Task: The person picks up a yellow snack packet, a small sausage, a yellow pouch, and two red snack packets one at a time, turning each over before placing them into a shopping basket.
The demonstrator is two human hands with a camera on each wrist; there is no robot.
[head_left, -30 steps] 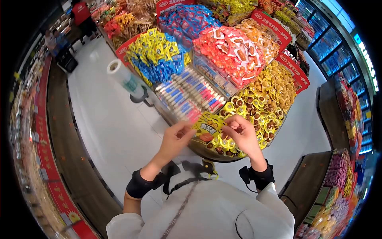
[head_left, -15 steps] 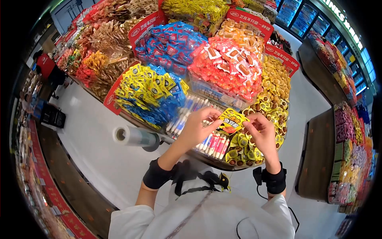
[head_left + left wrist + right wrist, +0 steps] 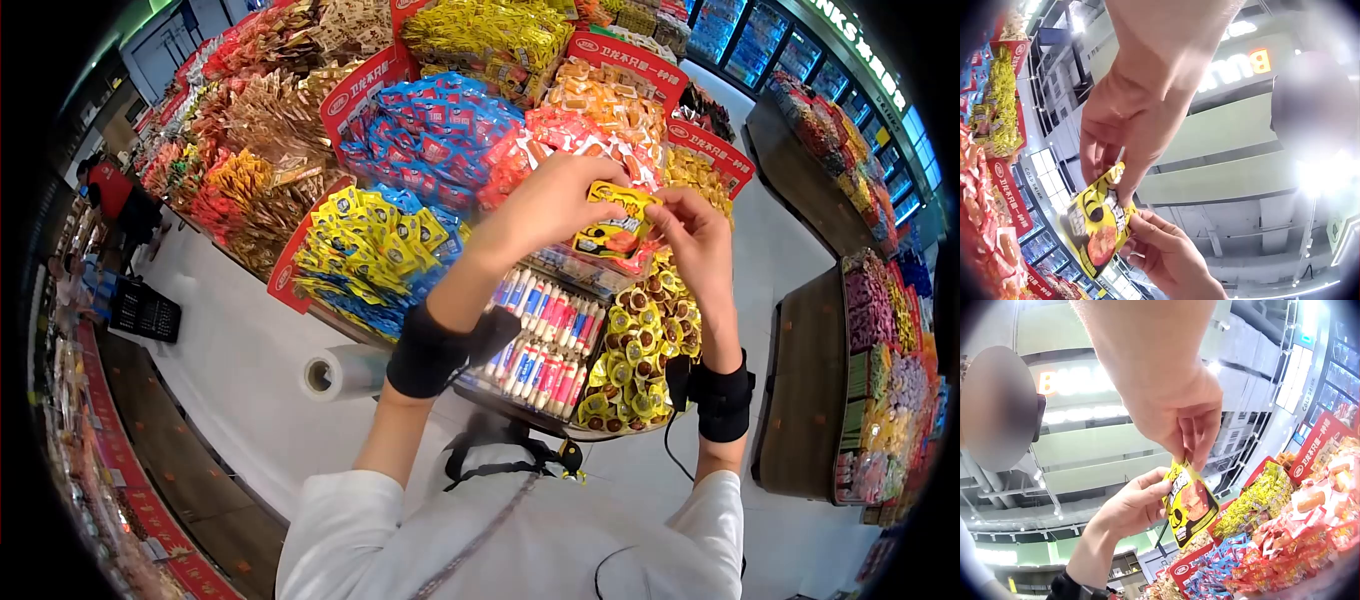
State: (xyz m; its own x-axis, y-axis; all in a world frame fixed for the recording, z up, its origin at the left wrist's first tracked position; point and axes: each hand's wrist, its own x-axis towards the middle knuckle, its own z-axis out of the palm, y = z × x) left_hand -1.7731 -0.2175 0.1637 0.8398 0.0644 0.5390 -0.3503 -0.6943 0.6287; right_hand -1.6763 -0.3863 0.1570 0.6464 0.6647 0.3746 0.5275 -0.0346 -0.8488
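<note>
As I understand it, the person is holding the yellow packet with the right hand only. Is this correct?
Not quite: the left hand also pinches the yellow packet, as the left wrist view shows. The right hand does hold it.

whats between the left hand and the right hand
Between the left hand and right hand is a yellow snack packet, pinched by both; head and both wrist views show it.

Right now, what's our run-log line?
left hand: pinches yellow-and-black snack packet; right hand: pinches same packet; packet: raised, printed face visible; nearby: red-wrapped snacks
</note>
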